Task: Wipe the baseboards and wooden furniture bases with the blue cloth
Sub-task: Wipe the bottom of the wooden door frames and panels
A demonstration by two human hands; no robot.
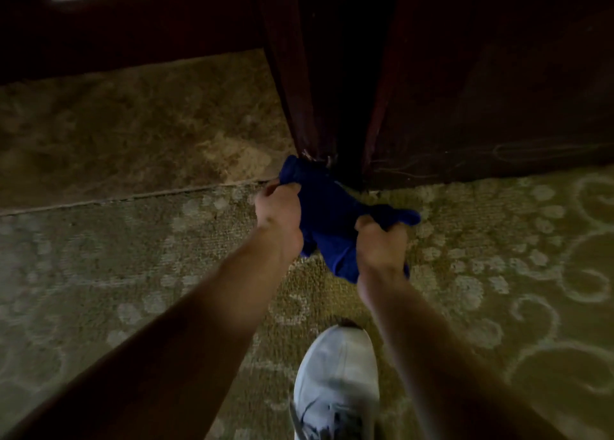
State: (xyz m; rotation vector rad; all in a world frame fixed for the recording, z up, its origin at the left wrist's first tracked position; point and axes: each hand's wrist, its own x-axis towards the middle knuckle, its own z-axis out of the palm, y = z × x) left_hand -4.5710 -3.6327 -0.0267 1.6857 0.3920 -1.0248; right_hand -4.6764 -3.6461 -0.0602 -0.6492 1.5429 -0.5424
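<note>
Blue cloth [332,204], two gripping hands

The cloth [327,207] is deep blue, the furniture base [465,107] dark reddish-brown, the carpet [498,257] olive — pale scrolls and dots — the shoe [335,383] white.

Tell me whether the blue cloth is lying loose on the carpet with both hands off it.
No: the left hand and the right hand both grip the blue cloth.
</note>
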